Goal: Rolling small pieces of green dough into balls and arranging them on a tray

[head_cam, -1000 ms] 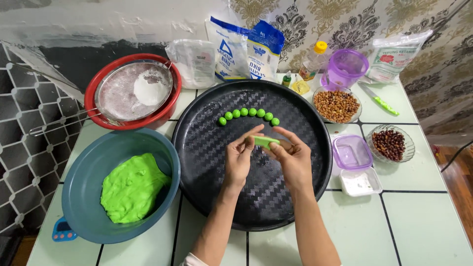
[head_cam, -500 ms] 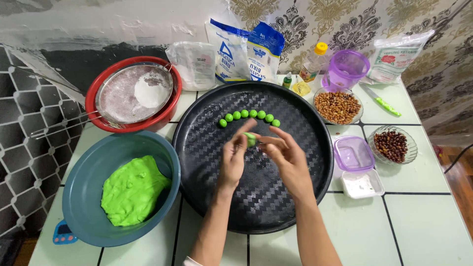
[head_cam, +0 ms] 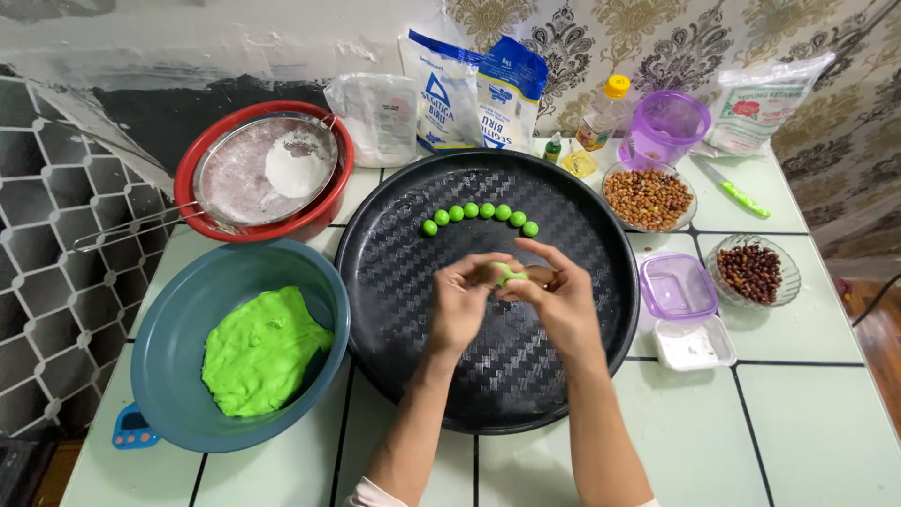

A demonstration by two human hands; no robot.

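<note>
Head view: blue-white bag (head_cam: 479,89) behind tray (head_cam: 404,282).

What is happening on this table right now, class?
A person's left hand and right hand pinch a small piece of green dough between their fingertips above a round black tray. A curved row of seven green dough balls lies on the tray's far part. A blue bowl to the left holds a large lump of green dough.

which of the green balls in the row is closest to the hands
The rightmost ball of the row on the black tray; it lies lowest, nearest the right hand.
</note>
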